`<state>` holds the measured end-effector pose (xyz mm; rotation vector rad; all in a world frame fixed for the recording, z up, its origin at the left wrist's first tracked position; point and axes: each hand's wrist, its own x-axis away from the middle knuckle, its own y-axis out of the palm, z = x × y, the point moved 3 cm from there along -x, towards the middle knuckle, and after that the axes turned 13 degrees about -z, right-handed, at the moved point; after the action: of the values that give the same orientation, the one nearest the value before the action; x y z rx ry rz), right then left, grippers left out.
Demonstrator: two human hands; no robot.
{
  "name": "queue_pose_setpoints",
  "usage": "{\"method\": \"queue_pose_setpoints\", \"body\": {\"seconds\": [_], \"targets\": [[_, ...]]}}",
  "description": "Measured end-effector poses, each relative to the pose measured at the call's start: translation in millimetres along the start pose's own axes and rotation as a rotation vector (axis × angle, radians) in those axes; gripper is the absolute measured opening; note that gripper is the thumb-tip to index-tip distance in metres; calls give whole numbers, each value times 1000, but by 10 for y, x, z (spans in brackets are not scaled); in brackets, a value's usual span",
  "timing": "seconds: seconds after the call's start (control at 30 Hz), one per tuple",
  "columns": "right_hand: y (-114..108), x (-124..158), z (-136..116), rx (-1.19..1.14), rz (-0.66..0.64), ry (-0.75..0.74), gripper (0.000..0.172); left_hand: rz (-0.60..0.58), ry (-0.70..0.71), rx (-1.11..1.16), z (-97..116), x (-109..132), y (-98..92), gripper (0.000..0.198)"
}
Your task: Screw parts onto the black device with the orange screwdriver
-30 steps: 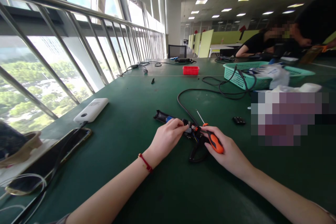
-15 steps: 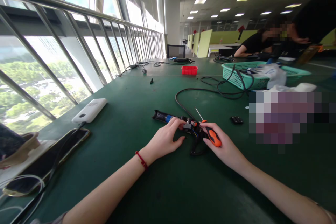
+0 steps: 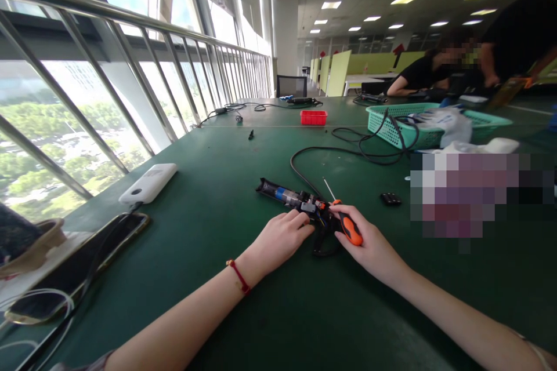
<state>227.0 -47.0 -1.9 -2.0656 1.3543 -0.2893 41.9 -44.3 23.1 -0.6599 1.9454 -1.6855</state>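
Observation:
An opened black corded power tool [image 3: 285, 196] lies on the green table, with a blue band on its barrel and its wires and inner parts bare near the handle. My left hand [image 3: 281, 240] is at its near side, thumb and fingers pinched together by the exposed wiring; what lies between the fingertips is hidden. In my right hand [image 3: 369, 246] rests a screwdriver [image 3: 350, 229] with an orange and black handle, its thin shaft pointing away from me. The fingertips of that hand are at the tool's handle end.
A black cable [image 3: 300, 156] runs from the tool toward a green basket [image 3: 387, 127] holding plastic bags. A small black part [image 3: 390, 199] lies at right, a red tray [image 3: 313, 118] farther back. White power bank [image 3: 148, 184] and phone [image 3: 78, 266] are left. Two people are at the far right.
My left hand has come off the top of the tool toward me, its thumb and fingers closing together at the near side. The right hand still holds the screwdriver, nearly in place.

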Motion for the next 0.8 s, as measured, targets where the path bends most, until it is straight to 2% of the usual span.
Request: {"method": "queue_pose_setpoints", "body": {"seconds": [0.23,0.43,0.53,0.63,0.8], "targets": [[-2,0,-15,29,-22,23,41,-2,-37,39,-35,-7,28,20],[-10,11,-56,42,-39,59,41,120,-174,356,-73,17,27,16],[-2,8,-57,53,-37,56,41,278,-180,456,-78,-22,-7,12],[3,2,-51,68,-32,44,41,414,-166,433,-88,-117,-35,9],[-7,0,-63,72,-34,41,40,411,-116,347,-111,-248,-13,14]]}}
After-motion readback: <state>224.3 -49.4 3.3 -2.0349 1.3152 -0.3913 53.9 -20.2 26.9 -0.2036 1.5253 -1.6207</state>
